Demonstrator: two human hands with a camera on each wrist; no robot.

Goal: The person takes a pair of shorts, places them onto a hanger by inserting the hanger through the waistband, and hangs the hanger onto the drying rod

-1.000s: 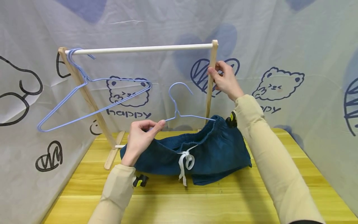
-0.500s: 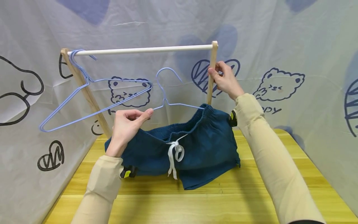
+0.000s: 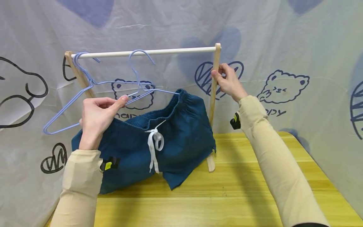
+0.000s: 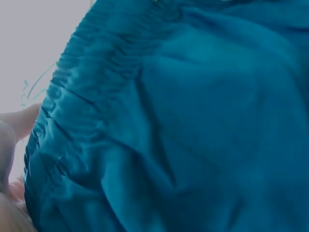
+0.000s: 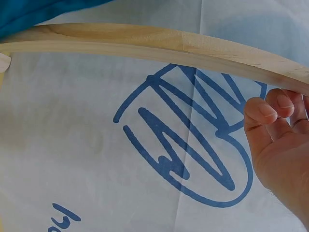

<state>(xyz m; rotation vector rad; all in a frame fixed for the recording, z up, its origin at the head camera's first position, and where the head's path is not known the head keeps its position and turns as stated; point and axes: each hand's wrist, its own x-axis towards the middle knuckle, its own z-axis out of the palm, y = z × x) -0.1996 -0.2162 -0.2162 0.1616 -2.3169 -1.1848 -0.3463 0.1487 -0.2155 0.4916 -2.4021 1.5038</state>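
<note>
Dark teal shorts point(image 3: 184, 126) with a white drawstring bow hang tilted from a blue wire hanger point(image 3: 163, 90), their waistband over its arms. My left hand point(image 3: 97, 118) pinches the hanger's left arm between thumb and fingers, at the waistband. The hanger's hook overlaps the white rail point(image 3: 181, 51) in the head view. Gathered elastic of the shorts point(image 4: 203, 121) fills the left wrist view and hides most of that hand. My right hand point(image 3: 229, 80) grips the rack's right wooden upright point(image 3: 214, 94), thumb in front.
More blue hangers point(image 3: 92, 82) hang at the rail's left end, partly behind the shorts. The rack stands on a yellow wood-grain table point(image 3: 181, 211). A pale curtain point(image 3: 283, 37) printed with bears and hearts encloses the back and sides.
My left hand has raised the hanger and shorts and moved them left, bringing the hook up to rail height. The shorts now hang higher off the table. My right hand stays on the upright.
</note>
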